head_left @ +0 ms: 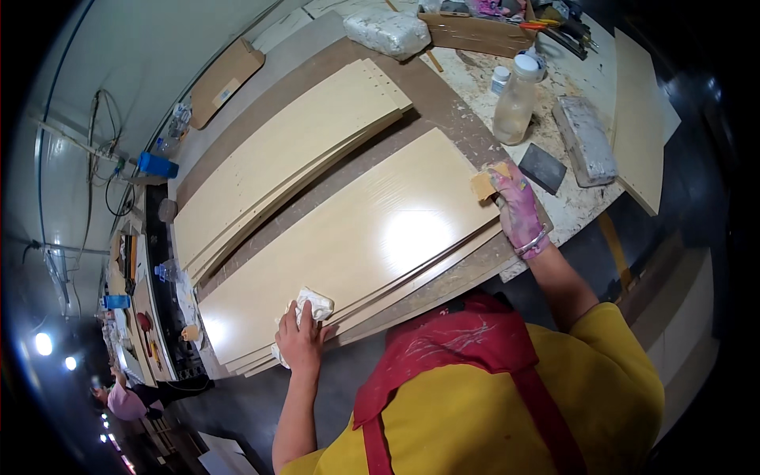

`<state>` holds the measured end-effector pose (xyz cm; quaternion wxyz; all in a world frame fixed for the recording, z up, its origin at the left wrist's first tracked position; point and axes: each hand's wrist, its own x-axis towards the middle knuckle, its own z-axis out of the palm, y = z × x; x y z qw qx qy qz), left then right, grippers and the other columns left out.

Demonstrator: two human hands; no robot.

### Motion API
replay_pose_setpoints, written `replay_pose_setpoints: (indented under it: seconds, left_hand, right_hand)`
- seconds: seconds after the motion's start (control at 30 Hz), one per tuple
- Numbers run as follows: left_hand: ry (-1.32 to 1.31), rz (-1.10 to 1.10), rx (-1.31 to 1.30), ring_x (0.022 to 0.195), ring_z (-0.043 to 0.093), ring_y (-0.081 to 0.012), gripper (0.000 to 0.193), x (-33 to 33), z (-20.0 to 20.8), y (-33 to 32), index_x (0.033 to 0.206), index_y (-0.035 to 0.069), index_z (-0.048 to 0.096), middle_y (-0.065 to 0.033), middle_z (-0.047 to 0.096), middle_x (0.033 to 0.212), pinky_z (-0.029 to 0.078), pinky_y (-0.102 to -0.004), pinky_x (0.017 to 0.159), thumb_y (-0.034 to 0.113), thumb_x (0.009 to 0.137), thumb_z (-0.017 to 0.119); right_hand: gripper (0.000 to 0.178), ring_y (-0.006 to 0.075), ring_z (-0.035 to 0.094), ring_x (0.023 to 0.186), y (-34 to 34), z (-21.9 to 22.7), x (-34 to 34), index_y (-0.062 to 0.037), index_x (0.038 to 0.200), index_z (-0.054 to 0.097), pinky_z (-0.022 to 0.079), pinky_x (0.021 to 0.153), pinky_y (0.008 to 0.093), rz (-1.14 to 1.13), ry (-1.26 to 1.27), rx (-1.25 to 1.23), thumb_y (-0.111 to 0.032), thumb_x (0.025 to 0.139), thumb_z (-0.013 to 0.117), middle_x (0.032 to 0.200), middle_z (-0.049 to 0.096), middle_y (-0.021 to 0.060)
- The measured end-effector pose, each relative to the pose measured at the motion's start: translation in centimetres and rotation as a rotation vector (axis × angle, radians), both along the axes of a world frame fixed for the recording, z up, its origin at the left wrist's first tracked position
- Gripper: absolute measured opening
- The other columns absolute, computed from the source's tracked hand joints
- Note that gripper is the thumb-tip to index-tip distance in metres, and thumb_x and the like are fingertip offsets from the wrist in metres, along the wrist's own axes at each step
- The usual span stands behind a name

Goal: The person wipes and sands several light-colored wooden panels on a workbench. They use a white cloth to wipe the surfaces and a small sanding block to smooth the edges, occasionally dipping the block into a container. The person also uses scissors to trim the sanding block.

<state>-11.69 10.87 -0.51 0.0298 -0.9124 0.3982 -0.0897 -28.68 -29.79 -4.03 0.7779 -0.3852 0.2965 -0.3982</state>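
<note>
Yellow sleeves and a red apron strap (475, 348) fill the lower edge, nearest the camera. From there two bare forearms reach out to a stack of glossy cream panels (356, 237) lying across the brown workbench (443, 103). The left hand (301, 340) is laid flat, fingers closed loosely over a crumpled white rag (313, 305), which is pressed on the near left end of the top panel. The right hand (518, 210), smeared with pink, is held at the panel's right end, its fingers pinching a small tan pad (484, 184) against the corner edge.

As a judgement, the wiping appears partly done: the top panel shines evenly under a glare spot, and no smears can be made out on it; whether the panels beneath have been treated cannot be told. A second stack of cream panels (293, 150) lies just beyond, apart from the first. Farther right, a clear plastic bottle (514, 103), a dark square pad (542, 168) and a grey block (586, 141) rest on a dusty white surface.
</note>
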Motion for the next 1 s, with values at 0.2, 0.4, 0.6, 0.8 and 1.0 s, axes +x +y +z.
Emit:
replay_pose_setpoints:
  seconds: [0.2,0.4,0.6,0.8,1.0]
  left_hand:
    - [-0.003,-0.038,-0.02,0.107,0.054,-0.0305,0.066,-0.8,-0.2,0.0,0.124,0.017,0.054,-0.0112,0.054,0.124,0.044,-0.0419,0.082,0.027,0.065,0.08]
    - [-0.001,-0.004,0.057,0.104,0.054,-0.0309,0.062,-2.2,0.3,-0.9,0.122,0.015,0.055,-0.0139,0.055,0.116,0.044,-0.042,0.079,0.029,0.067,0.079]
    - [-0.019,0.045,0.063,0.105,0.052,-0.0324,0.065,-2.0,1.1,-3.2,0.119,0.013,0.054,-0.0145,0.052,0.117,0.045,-0.0436,0.08,0.025,0.062,0.081]
    - [-0.056,0.043,-0.004,0.103,0.056,-0.0263,0.062,-2.6,1.0,-3.9,0.117,0.014,0.056,-0.0079,0.058,0.116,0.045,-0.0398,0.076,0.03,0.062,0.081]
    - [-0.123,-0.058,-0.021,0.096,0.06,-0.0225,0.048,-2.0,0.8,-2.6,0.112,0.015,0.058,-0.0072,0.061,0.11,0.046,-0.0378,0.071,0.033,0.07,0.073]
  right_hand:
    - [0.026,0.0101,0.056,0.086,0.8,0.3,-1.3,0.0012,0.108,0.057,0.044,0.077,0.0234,0.09,-0.013,-0.002,-0.012,0.087,0.06,0.093,0.059,0.0029]
    - [0.026,0.0099,0.055,0.087,2.2,2.3,-3.4,0.0004,0.112,0.055,0.043,0.081,0.0223,0.112,-0.032,-0.024,-0.008,0.088,0.058,0.095,0.059,0.0027]
    - [0.026,0.0089,0.054,0.088,1.6,2.6,-4.1,0.0005,0.111,0.055,0.042,0.081,0.0216,0.234,0.085,-0.081,-0.01,0.087,0.059,0.094,0.059,0.0028]
    - [0.028,0.0089,0.054,0.082,1.0,3.3,-4.4,-0.0031,0.107,0.057,0.043,0.074,0.0205,0.436,0.264,-0.206,-0.018,0.085,0.064,0.091,0.058,0.0022]
    - [0.024,0.0093,0.055,0.085,0.1,3.5,-4.9,-0.0022,0.106,0.058,0.044,0.077,0.022,0.467,0.238,-0.201,-0.015,0.086,0.063,0.091,0.058,0.0019]
